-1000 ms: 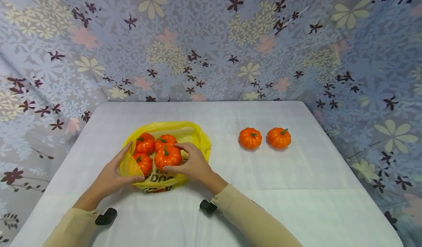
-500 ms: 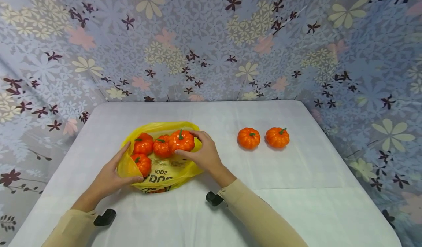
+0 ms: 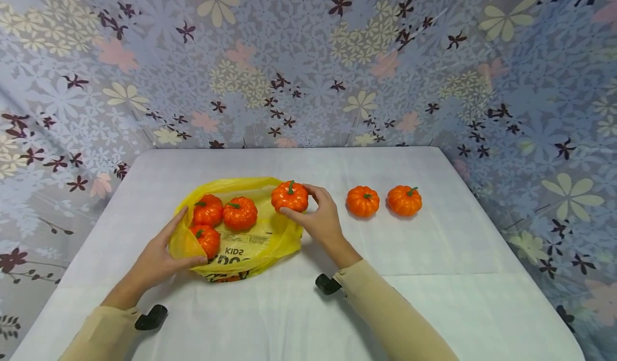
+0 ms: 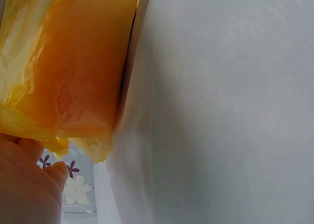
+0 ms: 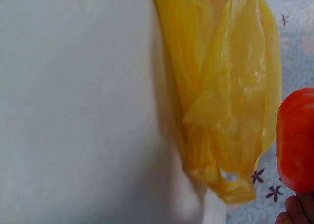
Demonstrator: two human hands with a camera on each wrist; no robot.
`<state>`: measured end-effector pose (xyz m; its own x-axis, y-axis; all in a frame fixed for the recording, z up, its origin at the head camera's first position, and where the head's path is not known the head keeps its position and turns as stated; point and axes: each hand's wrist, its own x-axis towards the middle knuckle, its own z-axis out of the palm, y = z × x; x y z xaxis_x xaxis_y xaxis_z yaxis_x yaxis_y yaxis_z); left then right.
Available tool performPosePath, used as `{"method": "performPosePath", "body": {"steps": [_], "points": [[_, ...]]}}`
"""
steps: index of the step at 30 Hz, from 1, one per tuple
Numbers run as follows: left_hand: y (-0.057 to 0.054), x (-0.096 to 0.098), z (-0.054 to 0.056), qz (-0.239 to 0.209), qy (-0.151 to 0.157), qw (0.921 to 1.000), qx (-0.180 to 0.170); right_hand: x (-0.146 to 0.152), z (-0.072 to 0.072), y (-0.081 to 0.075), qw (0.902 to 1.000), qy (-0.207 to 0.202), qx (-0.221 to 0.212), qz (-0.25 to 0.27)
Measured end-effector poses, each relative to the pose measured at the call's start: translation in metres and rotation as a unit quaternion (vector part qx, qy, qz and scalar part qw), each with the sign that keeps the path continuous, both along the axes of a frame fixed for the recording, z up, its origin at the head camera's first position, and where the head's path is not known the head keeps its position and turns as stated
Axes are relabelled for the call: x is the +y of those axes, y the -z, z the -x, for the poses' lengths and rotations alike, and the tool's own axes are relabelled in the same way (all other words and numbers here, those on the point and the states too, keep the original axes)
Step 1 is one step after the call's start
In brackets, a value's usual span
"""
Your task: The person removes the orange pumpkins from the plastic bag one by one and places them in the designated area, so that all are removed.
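A yellow plastic bag lies on the table with its mouth spread open; three small orange pumpkins sit inside, one of them a pumpkin in the middle. My left hand holds the bag's left side, thumb at the front rim and fingers along the far side. Between thumb and fingers my right hand grips another orange pumpkin with a green stem, over the bag's right rim. In the right wrist view, that held pumpkin shows at the right edge, beside the yellow bag.
Two more orange pumpkins stand side by side to the right: a nearer-to-hand pumpkin and an outer pumpkin. White cloth covers the table. Flowered fabric hangs behind the table and along its sides.
My right hand has lifted the gripped pumpkin from among the others and carried it rightward to the bag's right rim. The left hand has stayed at the bag's left side.
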<state>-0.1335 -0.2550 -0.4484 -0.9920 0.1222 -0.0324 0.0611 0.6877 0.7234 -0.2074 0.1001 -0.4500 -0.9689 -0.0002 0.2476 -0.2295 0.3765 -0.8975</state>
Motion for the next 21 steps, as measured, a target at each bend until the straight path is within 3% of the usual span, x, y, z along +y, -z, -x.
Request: {"method": "performPosePath", "body": {"steps": [15, 21], "points": [[0.000, 0.000, 0.000, -0.004, -0.004, 1.0000, -0.007, 0.028, 0.003, 0.015, 0.9975, 0.069, -0.014, -0.006], [-0.002, 0.000, -0.001, -0.009, 0.001, 0.9999, 0.005, 0.036, 0.004, 0.019, 0.9966, 0.082, -0.006, -0.001]]}}
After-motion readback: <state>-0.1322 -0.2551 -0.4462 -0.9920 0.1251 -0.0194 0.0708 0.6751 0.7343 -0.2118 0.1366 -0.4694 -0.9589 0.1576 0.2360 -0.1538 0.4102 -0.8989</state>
